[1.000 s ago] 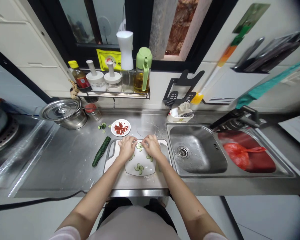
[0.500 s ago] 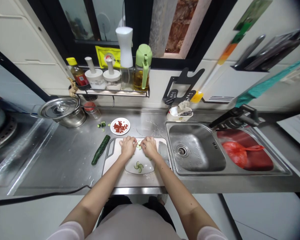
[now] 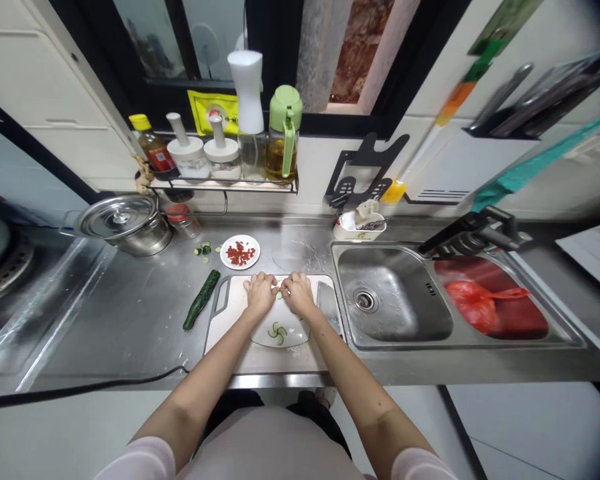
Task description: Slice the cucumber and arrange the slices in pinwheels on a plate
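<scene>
My left hand [image 3: 260, 293] and my right hand [image 3: 298, 294] meet over the far side of a white plate [image 3: 292, 333] that lies on a pale cutting board [image 3: 230, 333]. Both pinch small green cucumber slices [image 3: 279, 291] between their fingertips. A pinwheel of cucumber slices [image 3: 277, 331] rests on the near part of the plate. A knife blade [image 3: 327, 301] lies on the board just right of my right hand.
Half a cucumber [image 3: 201, 299] lies left of the board. Behind it are cucumber ends [image 3: 204, 250] and a small dish of red bits [image 3: 240, 253]. A lidded steel pot [image 3: 122, 223] stands at left, a sink [image 3: 393, 303] at right, a red bag [image 3: 480, 303] beyond.
My hands have drawn closer together over the plate's far side and hide more of its slices. The view has shifted slightly.
</scene>
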{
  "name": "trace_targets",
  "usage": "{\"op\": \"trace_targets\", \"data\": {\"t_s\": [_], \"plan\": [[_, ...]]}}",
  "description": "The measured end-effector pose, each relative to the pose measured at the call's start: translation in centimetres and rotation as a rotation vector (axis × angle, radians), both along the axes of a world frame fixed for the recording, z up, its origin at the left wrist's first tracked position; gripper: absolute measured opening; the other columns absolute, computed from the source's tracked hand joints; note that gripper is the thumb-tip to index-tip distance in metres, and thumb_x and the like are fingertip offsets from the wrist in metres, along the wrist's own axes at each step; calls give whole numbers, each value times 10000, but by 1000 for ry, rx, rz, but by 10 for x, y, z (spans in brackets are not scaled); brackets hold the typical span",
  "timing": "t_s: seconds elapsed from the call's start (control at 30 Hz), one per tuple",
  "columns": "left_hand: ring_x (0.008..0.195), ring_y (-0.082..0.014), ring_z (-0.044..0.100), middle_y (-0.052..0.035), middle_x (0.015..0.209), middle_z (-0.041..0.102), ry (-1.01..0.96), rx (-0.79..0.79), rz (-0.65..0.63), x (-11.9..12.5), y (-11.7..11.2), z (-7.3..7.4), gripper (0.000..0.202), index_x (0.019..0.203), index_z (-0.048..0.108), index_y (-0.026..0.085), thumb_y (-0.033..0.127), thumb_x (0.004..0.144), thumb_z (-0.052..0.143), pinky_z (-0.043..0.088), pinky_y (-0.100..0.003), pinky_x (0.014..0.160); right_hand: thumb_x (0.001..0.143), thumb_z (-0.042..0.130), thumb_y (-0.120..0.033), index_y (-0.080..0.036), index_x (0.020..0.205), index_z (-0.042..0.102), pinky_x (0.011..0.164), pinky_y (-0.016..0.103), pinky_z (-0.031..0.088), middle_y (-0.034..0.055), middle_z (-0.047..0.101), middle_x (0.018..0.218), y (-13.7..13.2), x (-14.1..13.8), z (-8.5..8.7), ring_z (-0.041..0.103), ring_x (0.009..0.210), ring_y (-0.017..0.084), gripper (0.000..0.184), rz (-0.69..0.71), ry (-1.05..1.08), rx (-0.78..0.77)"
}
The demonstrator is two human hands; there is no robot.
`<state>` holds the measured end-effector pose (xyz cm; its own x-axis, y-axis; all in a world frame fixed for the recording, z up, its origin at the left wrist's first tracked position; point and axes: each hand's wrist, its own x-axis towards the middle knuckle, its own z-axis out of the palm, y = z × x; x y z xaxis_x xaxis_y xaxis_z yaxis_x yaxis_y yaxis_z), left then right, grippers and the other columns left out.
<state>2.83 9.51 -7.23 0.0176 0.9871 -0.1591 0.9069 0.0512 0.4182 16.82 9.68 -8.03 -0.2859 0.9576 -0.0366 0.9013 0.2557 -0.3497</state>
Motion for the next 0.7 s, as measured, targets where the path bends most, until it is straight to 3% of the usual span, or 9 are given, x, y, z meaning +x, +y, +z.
{"op": "trace_targets", "data": {"t_s": [0.7], "plan": [[1095, -271, 466, -71, 1099, 598, 2, -16, 10, 0, 2, 1, 144, 961, 632, 254, 358, 870, 590, 277, -411, 888, 913, 532, -295, -212, 881, 653, 826, 336, 304, 80, 577, 1002, 2, -2, 0, 419, 994, 241, 150, -51, 4, -7]]}}
